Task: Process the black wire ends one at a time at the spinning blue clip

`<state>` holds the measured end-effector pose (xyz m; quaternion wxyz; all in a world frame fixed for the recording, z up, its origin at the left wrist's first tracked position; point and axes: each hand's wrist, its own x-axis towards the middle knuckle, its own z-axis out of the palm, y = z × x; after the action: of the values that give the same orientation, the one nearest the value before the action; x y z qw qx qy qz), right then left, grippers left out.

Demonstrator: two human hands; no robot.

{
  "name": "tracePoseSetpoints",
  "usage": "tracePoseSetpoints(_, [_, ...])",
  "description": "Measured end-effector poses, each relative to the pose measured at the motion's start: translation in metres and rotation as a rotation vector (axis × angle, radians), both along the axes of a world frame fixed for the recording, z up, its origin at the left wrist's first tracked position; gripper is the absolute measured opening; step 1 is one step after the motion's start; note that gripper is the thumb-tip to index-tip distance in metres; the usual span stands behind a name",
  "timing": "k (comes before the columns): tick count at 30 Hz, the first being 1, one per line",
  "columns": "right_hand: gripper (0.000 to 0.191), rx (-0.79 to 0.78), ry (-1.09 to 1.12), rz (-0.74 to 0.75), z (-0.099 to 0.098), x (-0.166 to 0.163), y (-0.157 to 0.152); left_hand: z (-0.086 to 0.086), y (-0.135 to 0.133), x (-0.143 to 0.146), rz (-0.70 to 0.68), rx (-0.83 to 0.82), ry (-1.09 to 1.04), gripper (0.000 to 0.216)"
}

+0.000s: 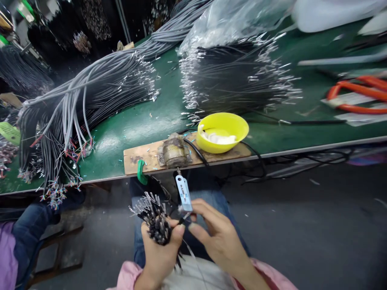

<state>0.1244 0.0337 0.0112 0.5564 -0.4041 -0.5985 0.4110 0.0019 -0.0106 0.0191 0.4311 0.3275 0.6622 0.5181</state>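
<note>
My left hand [160, 251] is closed around a bundle of black cables [159, 229], their stripped, silvery ends pointing up. One cable end [184, 218] sticks out to the right past my left thumb. My right hand [216, 233] is beside that end, index finger and thumb apart, with nothing plainly held between them. Its index fingertip is close to the lower end of a light blue clip [183, 192]; whether they touch is unclear. The clip sits on the shaft of a small, grimy motor [173, 151] at the table's edge.
The motor rests on a wooden board [140, 159] with a green clamp [141, 172]. A yellow bowl [225, 127] holding white material stands beside it. Black cables [232, 80] and grey cables [99, 76] lie on the green table [163, 114]. Orange-handled scissors [347, 90] lie right. Another person's leg [27, 235] shows left.
</note>
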Motion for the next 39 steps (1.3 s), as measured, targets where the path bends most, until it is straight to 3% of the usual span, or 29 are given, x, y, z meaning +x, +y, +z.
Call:
tracePoseSetpoints(3, [0.024,-0.225,0.152,0.186,-0.003,-0.003,0.001,-0.001,0.001,-0.001,-0.065,-0.013,-0.042,0.03])
tracePoseSetpoints(8, [0.039,-0.671,0.642,0.481,-0.004,-0.008,-0.002,-0.004,0.006,-0.003,-0.193,-0.008,-0.1,0.044])
tracePoseSetpoints(10, [0.042,-0.762,0.722,0.573,-0.003,-0.007,0.001,-0.003,0.009,-0.004,-0.21,0.024,-0.09,0.046])
tracePoseSetpoints(15, [0.034,-0.704,0.521,0.529,0.003,0.002,0.027,0.004,0.011,-0.008,-0.2,0.096,0.008,0.034])
tracePoseSetpoints(20, [0.047,-0.488,0.313,0.121,0.017,0.004,0.055,0.017,0.005,-0.008,-0.149,0.141,0.121,0.023])
tracePoseSetpoints(23, [0.053,-0.443,0.242,0.164,0.025,-0.003,0.06,0.023,0.005,-0.007,-0.115,0.156,0.185,0.021])
tracePoseSetpoints(27, [0.049,-0.547,0.404,0.248,0.028,-0.014,0.056,0.025,0.009,-0.004,-0.103,0.169,0.241,0.019])
tracePoseSetpoints(31, [0.043,-0.601,0.547,0.242,0.029,-0.018,0.054,0.025,0.013,0.001,-0.118,0.182,0.266,0.015])
tracePoseSetpoints(39, [0.049,-0.623,0.559,0.174,0.03,-0.02,0.057,0.025,0.018,0.003,-0.143,0.178,0.259,0.016])
